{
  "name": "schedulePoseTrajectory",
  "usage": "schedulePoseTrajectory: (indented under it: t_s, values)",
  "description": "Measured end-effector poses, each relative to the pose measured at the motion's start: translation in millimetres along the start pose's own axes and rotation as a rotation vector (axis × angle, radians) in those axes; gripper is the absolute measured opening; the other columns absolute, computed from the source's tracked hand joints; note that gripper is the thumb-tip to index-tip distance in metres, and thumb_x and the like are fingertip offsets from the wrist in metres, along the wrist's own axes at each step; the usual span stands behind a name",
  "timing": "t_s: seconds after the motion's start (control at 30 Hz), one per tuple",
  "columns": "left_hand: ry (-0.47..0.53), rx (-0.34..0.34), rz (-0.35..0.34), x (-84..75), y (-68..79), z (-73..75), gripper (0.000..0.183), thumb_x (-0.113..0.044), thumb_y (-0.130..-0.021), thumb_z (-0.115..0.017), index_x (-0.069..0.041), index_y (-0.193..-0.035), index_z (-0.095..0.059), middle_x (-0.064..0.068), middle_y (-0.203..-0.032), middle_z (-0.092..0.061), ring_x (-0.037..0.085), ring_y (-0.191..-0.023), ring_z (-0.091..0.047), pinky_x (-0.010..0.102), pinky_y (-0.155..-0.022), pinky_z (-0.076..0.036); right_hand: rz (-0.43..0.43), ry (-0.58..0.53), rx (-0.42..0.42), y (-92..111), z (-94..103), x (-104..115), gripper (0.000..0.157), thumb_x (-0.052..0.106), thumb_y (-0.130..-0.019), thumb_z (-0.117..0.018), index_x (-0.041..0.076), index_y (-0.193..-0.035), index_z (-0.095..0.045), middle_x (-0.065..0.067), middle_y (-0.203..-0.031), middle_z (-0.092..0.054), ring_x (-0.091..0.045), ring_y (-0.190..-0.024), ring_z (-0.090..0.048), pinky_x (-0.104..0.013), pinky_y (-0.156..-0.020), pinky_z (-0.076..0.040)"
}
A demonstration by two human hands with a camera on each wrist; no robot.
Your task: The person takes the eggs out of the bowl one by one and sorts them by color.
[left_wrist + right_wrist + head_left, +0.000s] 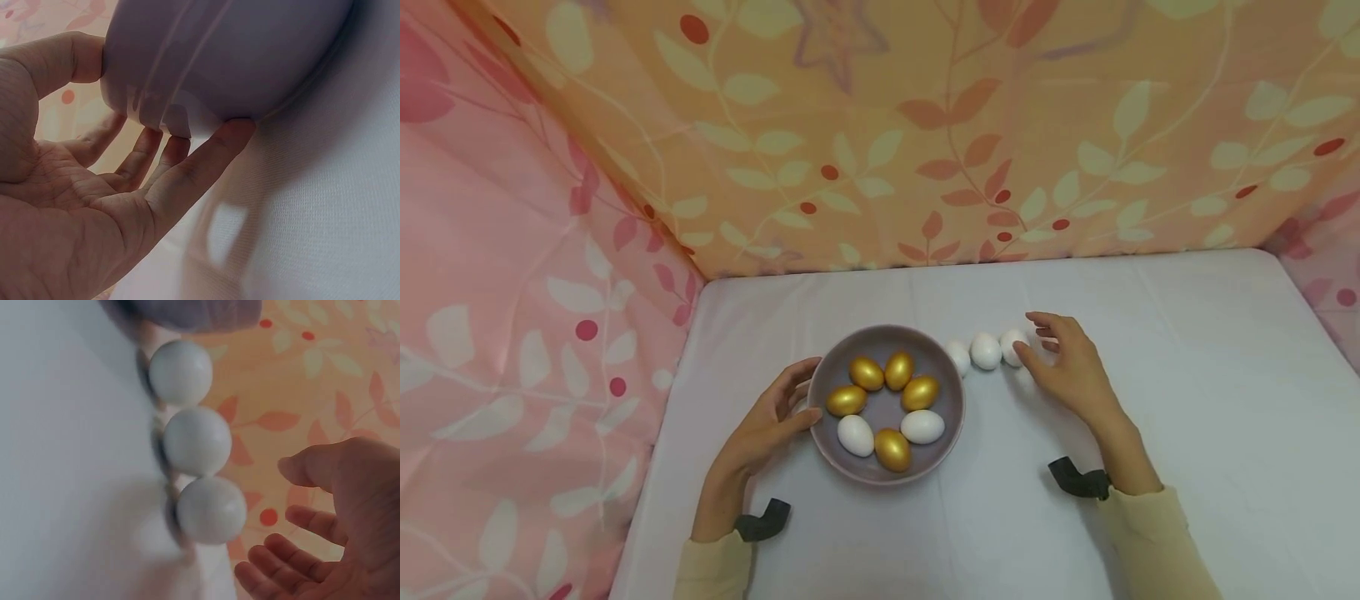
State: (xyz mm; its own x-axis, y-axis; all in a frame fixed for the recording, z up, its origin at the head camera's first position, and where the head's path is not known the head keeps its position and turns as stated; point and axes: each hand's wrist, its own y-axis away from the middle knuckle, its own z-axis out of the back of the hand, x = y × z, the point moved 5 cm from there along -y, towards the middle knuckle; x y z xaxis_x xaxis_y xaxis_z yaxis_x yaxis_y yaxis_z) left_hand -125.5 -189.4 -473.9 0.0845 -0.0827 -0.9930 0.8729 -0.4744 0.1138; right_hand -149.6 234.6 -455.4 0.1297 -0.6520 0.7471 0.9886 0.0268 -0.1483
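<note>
In the head view, my left hand (pixel 767 421) rests against the left side of a mauve bowl (pixel 888 481), its fingers spread and fairly straight. The left wrist view shows fingertips touching the outer wall of the bowl (pixel 250 56). Several gold eggs (pixel 892 450) and two white eggs (pixel 922 427) lie in a ring inside. Three more white eggs (pixel 986 352) stand in a row on the cloth, right of the bowl. My right hand (pixel 1067 367) hovers by the row's right end, fingers parted; the right wrist view shows a gap between it and the nearest egg (pixel 212 510).
A white cloth (pixel 1217 400) covers the table. Behind it hangs an orange leaf-patterned curtain (pixel 865 125), and pink patterned fabric (pixel 535 275) closes the left side. A dark strap piece (pixel 1078 479) sits at the right wrist, another dark piece (pixel 763 521) at the left.
</note>
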Motion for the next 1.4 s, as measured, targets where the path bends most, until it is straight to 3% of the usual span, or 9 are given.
schedulePoseTrajectory:
  t_s: [0.17,0.4,0.6,0.83,1.1,1.2,1.4]
  values:
    - [0.003,0.0,0.001,0.1,-1.0,-0.4,0.071,-0.002,-0.1,-0.067,-0.012,-0.162,-0.035,0.013,-0.169,-0.034,0.042,-0.156,-0.032,0.02,-0.11,-0.049,0.099,-0.053,-0.019,0,1.3,23,0.048,0.013,-0.097,-0.076,0.002,-0.141,-0.06,-0.021,-0.138,-0.059,-0.04,-0.127,-0.061,-0.056,-0.103,-0.054]
    - [0.003,-0.007,0.005,1.2,-0.7,1.0,0.072,-0.004,-0.099,-0.07,-0.013,-0.162,-0.036,0.012,-0.169,-0.035,0.041,-0.156,-0.032,0.02,-0.109,-0.05,0.259,-0.045,0.058,-5,-2.8,59,0.046,0.011,-0.094,-0.079,0.007,-0.137,-0.064,-0.012,-0.134,-0.063,-0.032,-0.125,-0.064,-0.051,-0.103,-0.057]
    - [0.0,-0.009,0.006,1.4,-1.3,1.9,0.071,-0.004,-0.1,-0.069,-0.013,-0.162,-0.036,0.012,-0.169,-0.035,0.042,-0.156,-0.032,0.021,-0.108,-0.05,0.339,-0.088,0.214,-10,-15.7,92,0.046,0.011,-0.093,-0.08,0.012,-0.136,-0.065,-0.006,-0.133,-0.062,-0.023,-0.126,-0.062,-0.047,-0.105,-0.057]
    - [0.003,-0.014,0.014,2.9,0.2,0.5,0.071,-0.005,-0.1,-0.069,-0.013,-0.162,-0.036,0.012,-0.169,-0.034,0.043,-0.156,-0.031,0.021,-0.108,-0.05,0.421,-0.035,0.392,-10,-33.7,126,0.044,0.016,-0.095,-0.079,0.014,-0.136,-0.065,-0.005,-0.134,-0.062,-0.028,-0.124,-0.064,-0.049,-0.104,-0.056]
    - [0.003,-0.009,0.018,6.9,0.2,-4.5,0.07,-0.002,-0.099,-0.068,-0.014,-0.161,-0.037,0.012,-0.169,-0.036,0.043,-0.155,-0.033,0.022,-0.108,-0.05,0.493,0.095,0.636,4,-61.7,140,0.037,0.015,-0.095,-0.074,0.015,-0.132,-0.068,-0.004,-0.128,-0.062,-0.021,-0.108,-0.064,-0.032,-0.092,-0.054]
    - [-0.017,-0.036,0.001,5.8,-0.1,-5.0,0.071,0.001,-0.097,-0.067,-0.011,-0.16,-0.038,0.015,-0.167,-0.037,0.045,-0.153,-0.037,0.022,-0.106,-0.051,0.505,0.139,0.715,9,-74.2,141,0.035,0.014,-0.096,-0.074,0.012,-0.13,-0.069,-0.006,-0.124,-0.062,-0.018,-0.101,-0.061,-0.029,-0.087,-0.052]
    - [-0.068,-0.102,-0.045,-2.3,-1.2,-1.6,0.072,0.005,-0.091,-0.068,-0.007,-0.158,-0.043,0.02,-0.164,-0.042,0.05,-0.147,-0.045,0.023,-0.1,-0.055,0.564,0.241,0.757,15,-91.6,150,0.026,0.009,-0.089,-0.077,0.007,-0.115,-0.073,-0.004,-0.109,-0.064,-0.014,-0.092,-0.06,-0.03,-0.085,-0.054]
